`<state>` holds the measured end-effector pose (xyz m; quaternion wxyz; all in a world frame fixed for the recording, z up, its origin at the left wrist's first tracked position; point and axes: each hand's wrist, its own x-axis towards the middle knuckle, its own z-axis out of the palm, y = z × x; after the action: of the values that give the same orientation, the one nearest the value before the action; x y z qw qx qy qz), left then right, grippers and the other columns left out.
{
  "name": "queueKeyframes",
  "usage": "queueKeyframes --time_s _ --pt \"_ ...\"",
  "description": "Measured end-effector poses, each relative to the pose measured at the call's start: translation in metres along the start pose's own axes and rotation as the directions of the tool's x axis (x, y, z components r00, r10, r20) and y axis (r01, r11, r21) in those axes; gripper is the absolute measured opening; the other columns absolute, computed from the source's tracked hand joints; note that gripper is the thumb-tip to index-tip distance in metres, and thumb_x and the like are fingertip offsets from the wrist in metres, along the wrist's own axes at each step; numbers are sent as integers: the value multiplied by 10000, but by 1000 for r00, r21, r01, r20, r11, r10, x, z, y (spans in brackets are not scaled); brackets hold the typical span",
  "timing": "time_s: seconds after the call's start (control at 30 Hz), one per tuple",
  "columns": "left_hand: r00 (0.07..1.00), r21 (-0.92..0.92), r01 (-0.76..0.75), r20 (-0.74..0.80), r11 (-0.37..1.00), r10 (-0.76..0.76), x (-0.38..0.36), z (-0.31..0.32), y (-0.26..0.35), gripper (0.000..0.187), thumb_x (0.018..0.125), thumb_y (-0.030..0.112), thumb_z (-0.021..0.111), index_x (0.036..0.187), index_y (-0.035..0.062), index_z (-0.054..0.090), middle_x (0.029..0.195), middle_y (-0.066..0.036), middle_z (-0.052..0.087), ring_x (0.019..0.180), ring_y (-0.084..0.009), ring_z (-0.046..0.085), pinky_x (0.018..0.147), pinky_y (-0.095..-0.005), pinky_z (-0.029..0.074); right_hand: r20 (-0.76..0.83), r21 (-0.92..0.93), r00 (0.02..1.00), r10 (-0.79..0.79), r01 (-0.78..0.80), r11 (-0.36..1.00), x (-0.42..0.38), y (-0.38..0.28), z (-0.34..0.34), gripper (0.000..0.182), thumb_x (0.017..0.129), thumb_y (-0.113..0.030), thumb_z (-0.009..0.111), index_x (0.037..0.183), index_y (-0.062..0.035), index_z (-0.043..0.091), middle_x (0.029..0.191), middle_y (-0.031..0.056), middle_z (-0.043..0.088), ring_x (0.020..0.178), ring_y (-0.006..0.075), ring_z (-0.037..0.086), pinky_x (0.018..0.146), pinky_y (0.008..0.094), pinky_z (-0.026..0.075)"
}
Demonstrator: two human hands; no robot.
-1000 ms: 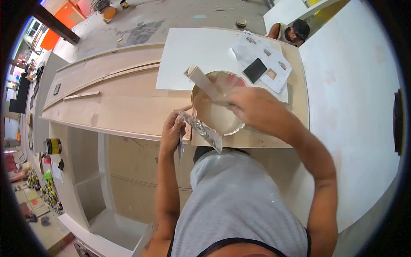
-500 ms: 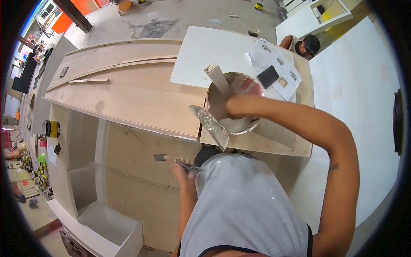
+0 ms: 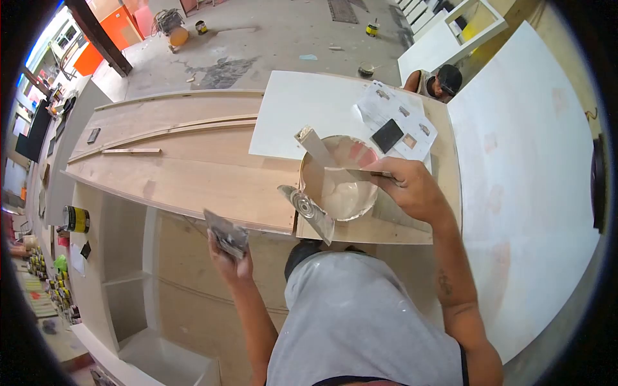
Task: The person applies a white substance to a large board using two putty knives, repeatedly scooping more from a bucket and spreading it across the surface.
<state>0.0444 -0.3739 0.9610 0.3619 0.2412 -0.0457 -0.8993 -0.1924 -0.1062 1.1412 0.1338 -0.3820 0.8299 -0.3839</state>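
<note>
My right hand is closed around a putty knife, its flat blade reaching over the mouth of an open can. Pale, creamy filler lies inside the can, with reddish smears on the inner wall. A coated wooden stick leans out of it, and a bent metal lid stands up at its near left rim. Left of the can, my left hand grips a wide, smeared scraper, held raised below the panel edge.
The can stands on a board-topped cabinet beside a white panel. Paper sheets and a black sanding block lie behind it. Another person is low at the far corner. A tall white panel rises on the right.
My right hand has come up out of the can, bringing the putty knife into view. My left hand has moved left and up, turning the scraper so its broad face shows.
</note>
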Motion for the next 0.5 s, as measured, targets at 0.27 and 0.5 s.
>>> queueKeyframes --time_s 0.27,0.5 --pt "989 143 134 40 981 -141 -9 91 -30 247 968 247 566 1102 46 620 1006 -99 691 857 -219 665 666 -332 537 -148 295 983 107 -59 954 -17 8 23 199 898 -35 647 1091 2 684 938 93 709 882 127 632 806 282 504" --pt "972 633 -52 210 773 -107 -37 131 -59 338 1008 277 525 1137 -34 553 1041 -125 635 880 -208 679 698 -322 579 -274 401 959 70 48 915 -39 6 21 225 905 27 628 1127 20 656 1073 86 682 966 140 626 861 267 501"
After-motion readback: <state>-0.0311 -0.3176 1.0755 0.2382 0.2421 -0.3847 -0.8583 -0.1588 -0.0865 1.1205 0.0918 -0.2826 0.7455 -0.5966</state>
